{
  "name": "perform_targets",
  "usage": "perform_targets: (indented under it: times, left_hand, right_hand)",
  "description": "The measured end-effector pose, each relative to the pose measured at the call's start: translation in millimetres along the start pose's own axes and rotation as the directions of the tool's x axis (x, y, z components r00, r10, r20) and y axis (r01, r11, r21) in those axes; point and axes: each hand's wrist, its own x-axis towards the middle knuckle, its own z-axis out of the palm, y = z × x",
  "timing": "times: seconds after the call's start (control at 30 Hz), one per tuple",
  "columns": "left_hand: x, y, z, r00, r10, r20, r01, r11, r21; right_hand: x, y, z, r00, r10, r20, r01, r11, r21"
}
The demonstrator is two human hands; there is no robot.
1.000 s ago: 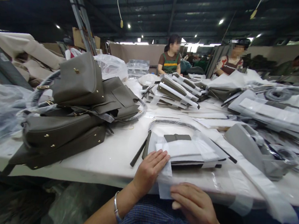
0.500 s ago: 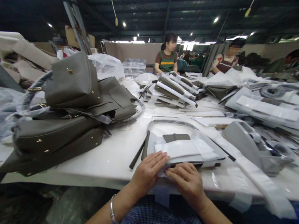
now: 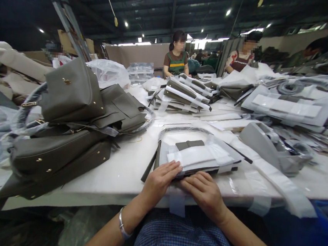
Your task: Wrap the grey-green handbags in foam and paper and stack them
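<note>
A flat dark olive bag [image 3: 201, 155], covered in white paper and clear film, lies at the front edge of the white table [image 3: 127, 173]. Its wrapped handle [image 3: 185, 129] arches behind it. My left hand [image 3: 158, 182] is closed on the bag's near left corner, fingers together and thumb hidden. Beside it, my right hand [image 3: 206, 194] has its fingers pressed together on the near edge; the fingertips are partly hidden beneath the bag. A clear strip [image 3: 177, 204] hangs off the table edge below my hands.
Olive bags [image 3: 62, 152] are piled at the left. Wrapped pieces [image 3: 184, 96] are stacked further back, and more [image 3: 287, 108] lie at the right. A grey piece [image 3: 266, 148] and a long white strip [image 3: 288, 189] lie nearer. A person [image 3: 176, 60] is across the table.
The camera view has shifted a little. My hands remain at the bag's near edge, with the fingertips slightly changed in place. More of the bag's dark edge shows between them.
</note>
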Motion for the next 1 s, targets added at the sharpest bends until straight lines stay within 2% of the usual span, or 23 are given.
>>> perform_targets:
  times: [0.17,0.27,0.47,0.6,0.83,1.0]
  left_hand:
    - [-0.4,2.0,-0.1,0.999,0.032,-0.031,-0.031,0.999,0.040]
    - [0.9,4.3,-0.6,0.999,0.024,-0.035,-0.021,0.998,0.066]
    - [2.3,7.1,0.3,0.999,0.013,-0.032,-0.010,0.994,0.105]
    - [1.8,7.5,2.2,0.999,0.003,-0.038,0.002,0.993,0.120]
    - [-1.7,8.8,5.0,0.998,0.005,-0.070,0.003,0.993,0.114]
    - [-2.8,8.2,8.8,0.996,0.020,-0.089,-0.008,0.991,0.134]
  right_hand:
    - [-37.4,-7.4,2.2,0.987,-0.045,0.152,0.052,0.998,-0.039]
    - [-43.9,-13.4,9.7,0.977,-0.059,0.203,0.076,0.994,-0.077]
    - [-28.2,-19.7,25.7,0.997,-0.078,-0.009,0.078,0.996,0.033]
    - [-23.7,-26.0,23.0,0.996,-0.020,-0.090,0.031,0.991,0.131]
    - [-22.3,-42.8,-2.4,0.993,0.096,-0.071,-0.081,0.978,0.194]
    - [6.4,-35.8,-20.8,0.994,0.070,-0.086,-0.053,0.981,0.184]
